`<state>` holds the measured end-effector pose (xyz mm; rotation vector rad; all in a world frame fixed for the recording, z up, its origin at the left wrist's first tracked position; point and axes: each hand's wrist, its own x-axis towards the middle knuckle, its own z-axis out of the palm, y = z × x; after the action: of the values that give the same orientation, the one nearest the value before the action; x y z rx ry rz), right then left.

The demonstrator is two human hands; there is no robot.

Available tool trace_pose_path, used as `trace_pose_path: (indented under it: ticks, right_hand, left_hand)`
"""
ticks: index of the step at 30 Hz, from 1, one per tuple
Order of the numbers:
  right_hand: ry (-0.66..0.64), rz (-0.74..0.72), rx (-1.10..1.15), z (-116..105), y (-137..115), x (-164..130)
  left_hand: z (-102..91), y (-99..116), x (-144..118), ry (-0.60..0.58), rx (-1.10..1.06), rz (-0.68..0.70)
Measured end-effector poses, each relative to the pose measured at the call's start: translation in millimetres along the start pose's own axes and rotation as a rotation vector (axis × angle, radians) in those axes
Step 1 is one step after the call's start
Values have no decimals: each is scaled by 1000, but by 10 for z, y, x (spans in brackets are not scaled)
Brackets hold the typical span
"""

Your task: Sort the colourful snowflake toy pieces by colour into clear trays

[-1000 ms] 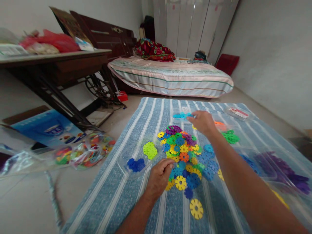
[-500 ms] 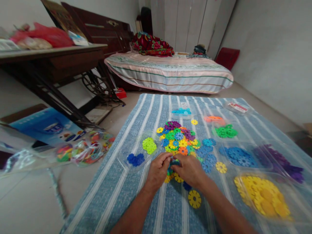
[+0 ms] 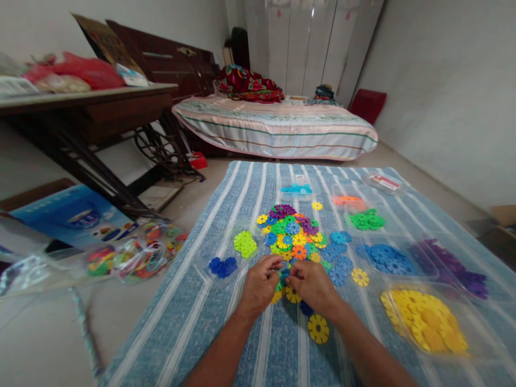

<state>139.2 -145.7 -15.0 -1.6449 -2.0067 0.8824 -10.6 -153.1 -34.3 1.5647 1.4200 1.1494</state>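
**blockfan22:** Plastic snowflake discs everywhere on that striped blue cloth [image 3: 226, 333]. What's at the left edge?

**tilesorter:** Dark blue discs [image 3: 223, 266] and lime discs [image 3: 245, 243] at 10 o'clock from the hands. Left hand [image 3: 258, 287] and right hand [image 3: 314, 285] meet at the mixed pile [image 3: 300, 236]'s near edge, fingers pinched together on a small blue-green disc [image 3: 284, 275]. A yellow disc [image 3: 318, 328] lies at 6 o'clock; the yellow heap [image 3: 427, 321] at 3.

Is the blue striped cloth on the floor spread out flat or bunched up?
Spread out flat. The striped cloth lies open on the floor, its stripes running straight, with the mixed pile of discs on it.
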Motion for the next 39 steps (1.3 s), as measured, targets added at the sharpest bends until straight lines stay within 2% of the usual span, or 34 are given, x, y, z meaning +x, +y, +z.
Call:
trace_pose_path:
  ticks: [3, 6, 8, 11, 14, 17, 22, 25, 28, 35, 39]
  right_hand:
    - [-3, -26, 65, -103, 44, 79]
    - [50, -42, 102, -355, 28, 350]
    - [127, -35, 123, -605, -33, 641]
    - [312, -6, 163, -977, -166, 1085]
    - [413, 0, 177, -1116, -246, 1272]
    - [333, -34, 153, -924, -231, 1084]
    - [70, -106, 53, -374, -170, 432]
    - [-16, -118, -18, -175, -179, 184]
    - [-43, -108, -82, -83, -205, 78]
    - [-3, -68, -102, 13, -215, 26]
    - [35, -38, -83, -32, -137, 47]
  left_hand:
    - [-1, -15, 0, -3, 2, 13]
    - [3, -39, 2, 5, -3, 27]
    - [6, -56, 3, 12, -8, 25]
    - [4, -66, 4, 17, 1, 19]
    - [-1, -62, 4, 16, 9, 18]
    - [6, -62, 4, 23, -15, 7]
    - [22, -90, 13, 15, -78, 15]
    - [12, -110, 20, 21, -69, 21]
    - [-4, -117, 24, 28, -55, 5]
    - [-19, -81, 37, 27, -102, -17]
    - [-13, -93, 43, 23, -97, 7]
